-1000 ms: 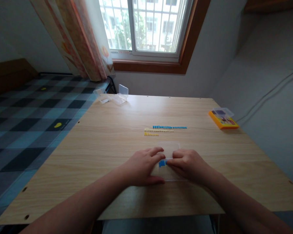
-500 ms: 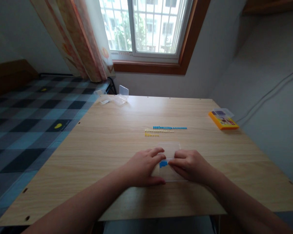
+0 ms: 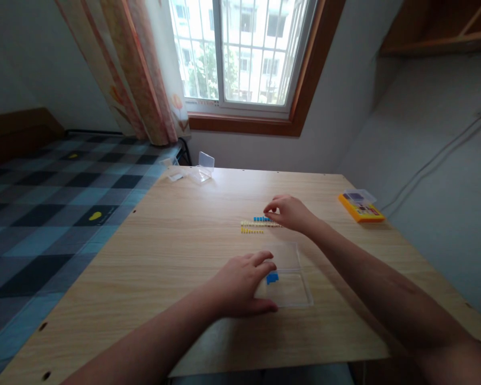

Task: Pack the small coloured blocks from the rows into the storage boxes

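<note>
A clear plastic box (image 3: 291, 291) lies opened flat on the table, its lid half (image 3: 284, 255) folded away from me. My left hand (image 3: 246, 286) spans the box's left side, thumb at the near edge and fingers by the hinge, gripping it. Beside those fingertips, a small stepped cluster of blue blocks (image 3: 272, 278) lies in the box. Farther off, my right hand (image 3: 287, 212) is pinched over a row of tiny blue blocks (image 3: 258, 218), covering part of it; whether a block is between the fingertips is too small to see. Rows of cream pieces (image 3: 256, 224) and yellow pieces (image 3: 250, 231) lie just nearer.
An orange-yellow case (image 3: 358, 208) with a clear lid stands at the table's right edge. Opened clear boxes (image 3: 202, 171) sit at the far left corner. A bed (image 3: 84, 198) with a checked cover adjoins the wooden table (image 3: 176, 235) on the left.
My right hand has left the box and reached forward to the row of blue blocks. My left hand stays at the box's left side. The view has tilted up slightly.
</note>
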